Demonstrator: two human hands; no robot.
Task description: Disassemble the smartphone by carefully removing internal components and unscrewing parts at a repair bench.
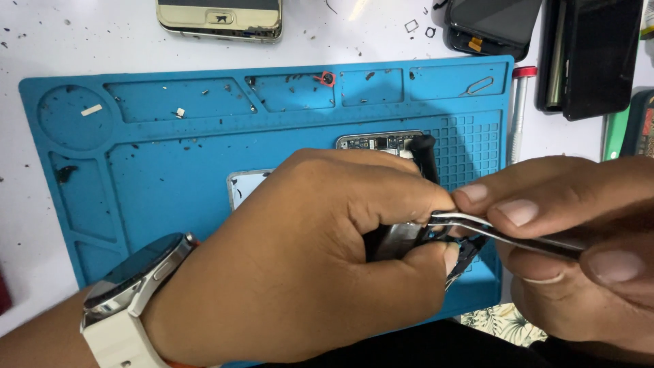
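Over the blue mat [136, 177], the left hand [306, 266] grips an opened phone [381, 143] lying on it, while the right hand [565, 238] pinches metal tweezers [504, 235] at the phone's edge.

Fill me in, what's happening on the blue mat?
A person is working on an opened phone lying on the blue mat. The left hand, with a wristwatch on that wrist, grips the phone's lower part. The right hand pinches metal tweezers, tips at the phone by the left fingers. Other phones lie beyond the mat.
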